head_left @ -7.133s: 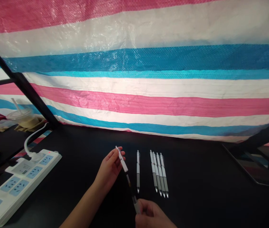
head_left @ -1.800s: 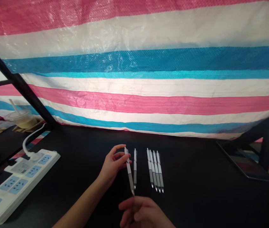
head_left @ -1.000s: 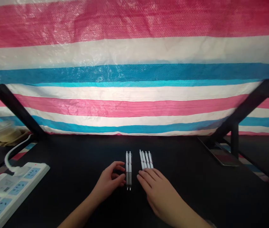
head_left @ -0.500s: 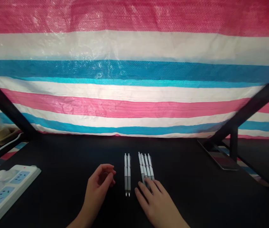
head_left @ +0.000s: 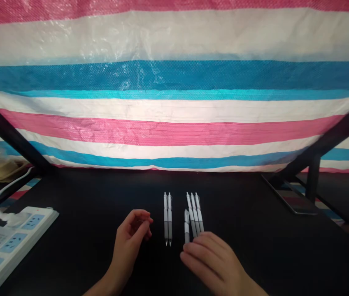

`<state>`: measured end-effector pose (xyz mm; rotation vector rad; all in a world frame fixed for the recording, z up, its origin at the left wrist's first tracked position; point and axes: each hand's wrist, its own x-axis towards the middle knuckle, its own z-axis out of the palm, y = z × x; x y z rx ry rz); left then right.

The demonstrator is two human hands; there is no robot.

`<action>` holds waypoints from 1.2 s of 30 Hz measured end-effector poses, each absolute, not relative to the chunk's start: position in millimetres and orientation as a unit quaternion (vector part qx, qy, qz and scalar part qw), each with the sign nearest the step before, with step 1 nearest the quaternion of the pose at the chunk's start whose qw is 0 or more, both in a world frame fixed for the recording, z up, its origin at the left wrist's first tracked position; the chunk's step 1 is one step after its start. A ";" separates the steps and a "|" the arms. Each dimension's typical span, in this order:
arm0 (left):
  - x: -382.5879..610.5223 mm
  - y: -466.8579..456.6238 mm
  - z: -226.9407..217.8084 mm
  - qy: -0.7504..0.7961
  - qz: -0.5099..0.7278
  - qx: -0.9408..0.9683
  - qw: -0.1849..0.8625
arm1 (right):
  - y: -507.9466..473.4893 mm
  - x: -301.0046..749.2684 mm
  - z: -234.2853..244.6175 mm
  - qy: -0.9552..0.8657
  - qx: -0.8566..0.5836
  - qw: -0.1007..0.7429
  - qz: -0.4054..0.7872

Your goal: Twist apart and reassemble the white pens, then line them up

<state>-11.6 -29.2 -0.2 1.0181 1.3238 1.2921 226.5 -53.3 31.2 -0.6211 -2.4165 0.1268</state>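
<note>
Two white-and-grey click pens (head_left: 168, 220) lie side by side on the black table, clips at the far end and tips toward me. To their right, a group of three similar pens (head_left: 195, 213) lies slightly slanted, lower ends partly behind my fingers. A separate pen (head_left: 187, 227) sits nearer to me at the left of that group. Closed around its lower end is my right hand (head_left: 216, 261), which hides the tip. My left hand (head_left: 133, 236) rests left of the pair, fingers loosely curved and apart from the thumb, holding nothing.
A white power strip (head_left: 17, 242) with a plugged-in cable lies at the left. A dark flat phone-like device (head_left: 291, 197) is at the right by a black slanted frame bar (head_left: 331, 135). A striped plastic sheet (head_left: 174, 111) hangs behind the black table (head_left: 106, 189).
My right hand has drawn one pen out of the right group, toward me, leaving three together there. My left hand keeps the same pose. The view has tilted down slightly.
</note>
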 end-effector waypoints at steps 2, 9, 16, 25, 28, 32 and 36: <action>-12.3 -29.5 0.1 0.539 0.532 0.416 0.504 | -55.8 231.5 35.0 -0.851 -0.289 0.430 0.088; -7.8 -33.2 1.2 0.472 0.503 0.400 0.603 | -61.6 223.2 27.8 -0.566 -0.416 0.659 0.270; -4.8 -38.6 2.3 0.424 0.519 0.369 0.644 | -75.8 199.9 18.8 -0.484 -0.398 0.601 0.497; -12.2 -41.6 -2.1 0.425 0.530 0.415 0.605 | -79.0 187.2 -12.3 -0.333 -0.366 0.303 0.814; -11.8 -44.5 -4.5 0.421 0.515 0.449 0.596 | -77.9 189.8 -11.9 -0.351 -0.372 0.224 0.830; -11.4 -46.3 -6.2 0.424 0.504 0.462 0.594 | -75.6 189.3 -1.7 -0.421 -0.404 0.188 0.790; -11.3 -46.3 -10.5 0.433 0.503 0.467 0.584 | -75.5 184.5 8.2 -0.511 -0.465 0.190 0.698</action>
